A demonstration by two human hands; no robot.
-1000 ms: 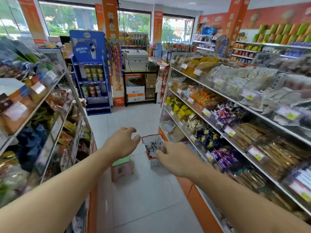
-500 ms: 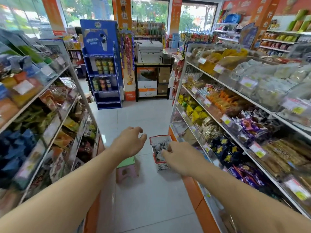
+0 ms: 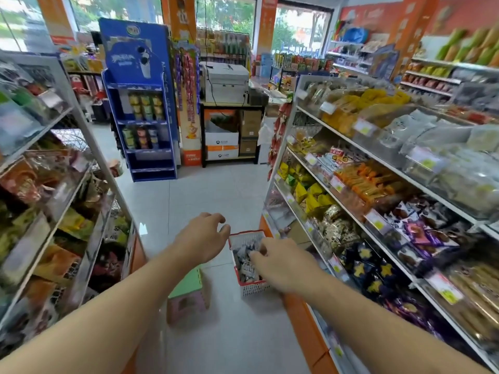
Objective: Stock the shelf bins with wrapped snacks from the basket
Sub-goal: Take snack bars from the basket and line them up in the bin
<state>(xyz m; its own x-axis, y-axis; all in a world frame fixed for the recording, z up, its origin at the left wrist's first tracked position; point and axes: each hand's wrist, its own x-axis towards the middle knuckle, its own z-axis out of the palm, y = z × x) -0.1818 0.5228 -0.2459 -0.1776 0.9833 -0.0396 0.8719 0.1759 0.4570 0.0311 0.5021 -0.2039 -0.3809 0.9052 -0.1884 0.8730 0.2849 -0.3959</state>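
Hands are getting closer to the basket (image 3: 249, 288): right hand (image 3: 283, 268) is now dipping into the snacks (image 3: 244, 263), grip hidden; left hand (image 3: 201, 238) is hanging loose.

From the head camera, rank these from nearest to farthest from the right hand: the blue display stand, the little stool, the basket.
1. Basket, directly under the right hand.
2. Stool, on the floor to its left.
3. Blue display stand, far up the aisle, left.

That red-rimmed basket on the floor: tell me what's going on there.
A person is reaching both hands toward the white plastic basket with a red rim, which sits on the aisle floor holding grey wrapped snacks. The right hand is over the snacks; the left hand hovers beside it with nothing in it.
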